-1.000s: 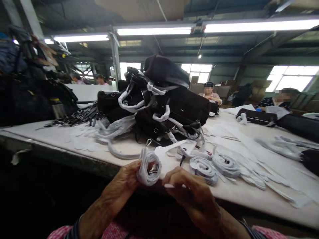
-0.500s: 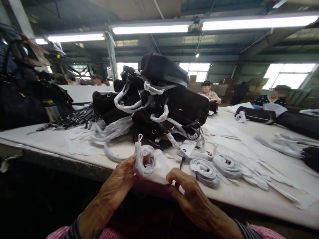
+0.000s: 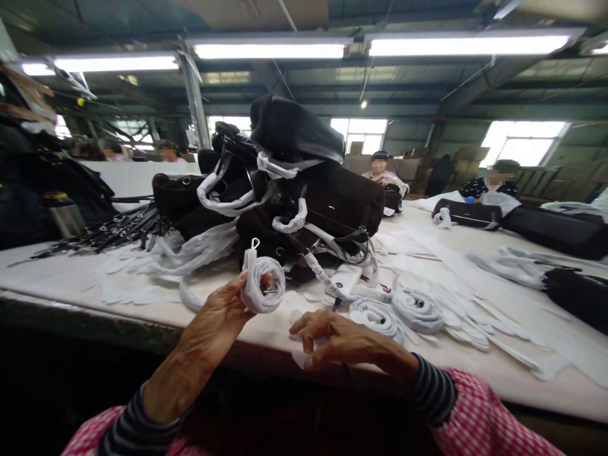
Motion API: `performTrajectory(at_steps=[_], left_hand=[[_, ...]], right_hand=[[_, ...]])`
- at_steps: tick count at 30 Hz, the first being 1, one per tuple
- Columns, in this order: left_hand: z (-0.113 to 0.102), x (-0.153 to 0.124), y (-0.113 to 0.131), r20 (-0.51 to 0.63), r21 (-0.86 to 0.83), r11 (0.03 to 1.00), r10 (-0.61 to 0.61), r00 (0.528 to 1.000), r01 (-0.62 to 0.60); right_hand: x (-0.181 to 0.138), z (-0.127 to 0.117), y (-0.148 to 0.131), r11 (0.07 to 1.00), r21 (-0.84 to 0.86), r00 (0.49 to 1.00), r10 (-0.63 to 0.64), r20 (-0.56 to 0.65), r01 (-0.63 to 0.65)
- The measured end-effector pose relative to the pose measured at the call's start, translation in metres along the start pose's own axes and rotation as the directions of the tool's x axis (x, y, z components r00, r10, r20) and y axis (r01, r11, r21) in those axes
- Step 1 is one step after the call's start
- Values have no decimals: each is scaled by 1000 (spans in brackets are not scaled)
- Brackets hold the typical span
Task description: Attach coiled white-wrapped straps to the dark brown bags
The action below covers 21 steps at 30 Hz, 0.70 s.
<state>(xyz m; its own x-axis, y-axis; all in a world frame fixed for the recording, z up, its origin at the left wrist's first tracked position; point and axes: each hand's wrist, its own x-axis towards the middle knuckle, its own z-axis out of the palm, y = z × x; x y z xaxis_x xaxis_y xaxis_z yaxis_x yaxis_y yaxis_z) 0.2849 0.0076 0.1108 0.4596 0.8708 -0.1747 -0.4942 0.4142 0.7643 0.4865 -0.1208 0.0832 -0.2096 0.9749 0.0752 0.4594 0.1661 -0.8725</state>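
Observation:
My left hand point(image 3: 219, 312) is closed round a rolled-up strap wrapped in white paper point(image 3: 261, 284), held upright above the table's near edge; a small metal clasp sticks out of its top. My right hand point(image 3: 327, 337) rests at the table edge just right of it, fingers curled, pinching a small scrap of white paper point(image 3: 301, 358). Two more wrapped strap coils point(image 3: 380, 316) point(image 3: 418, 309) lie on the table to the right of my hands.
A heap of black bags point(image 3: 304, 190) with paper-wrapped handles stands behind my hands on the long pale table point(image 3: 475, 373). Loose black straps point(image 3: 114, 229) lie at left, white paper strips point(image 3: 475, 316) at right. Several other people sit at the table's far end.
The white paper sheet stretched between my hands is gone from the coil. My left hand has lifted the coil slightly; my right hand has dropped to the table edge with a paper scrap.

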Motion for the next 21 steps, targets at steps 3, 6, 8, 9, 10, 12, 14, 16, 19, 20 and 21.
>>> performTrajectory(at_steps=[3,6,8,9,10,12,14,16,19,20,21], left_hand=[[-4,-2,2,-15,20,1000,11,1000,-11],[-14,-5,2,-10,42,999,-8,1000,9],[-21,-7,0,6,30,999,-30,1000,30],[-24,-9,-1,17,22,999,-42,999,41],[-27,-10,-3,41,22,999,-48,998,47],[-30,-15,-7,109,40,998,-44,993,40],[-32,-21,-10,179,63,998,-40,983,29],[-33,-27,-13,249,103,994,-52,967,26],[-35,-34,-18,355,232,972,-105,929,22],[-36,-36,-20,384,282,959,-125,915,13],[-37,-37,-22,399,324,946,-142,906,6]], right_hand=[[-8,9,2,999,-49,999,-21,-24,20],[-15,20,1,978,-137,963,-181,-197,156],[-18,27,-4,953,-193,907,-286,-308,235],[-19,29,-8,939,-221,886,-327,-329,265],[-20,32,-12,923,-251,873,-363,-324,291],[-20,36,-21,903,-282,879,-398,-262,325],[-18,40,-27,926,-219,911,-353,-211,308],[-13,43,-30,965,-64,944,-261,-204,253],[-4,43,-32,970,142,966,-169,-195,198],[-2,43,-32,966,166,970,-167,-178,197],[1,43,-33,963,179,972,-174,-159,201]])
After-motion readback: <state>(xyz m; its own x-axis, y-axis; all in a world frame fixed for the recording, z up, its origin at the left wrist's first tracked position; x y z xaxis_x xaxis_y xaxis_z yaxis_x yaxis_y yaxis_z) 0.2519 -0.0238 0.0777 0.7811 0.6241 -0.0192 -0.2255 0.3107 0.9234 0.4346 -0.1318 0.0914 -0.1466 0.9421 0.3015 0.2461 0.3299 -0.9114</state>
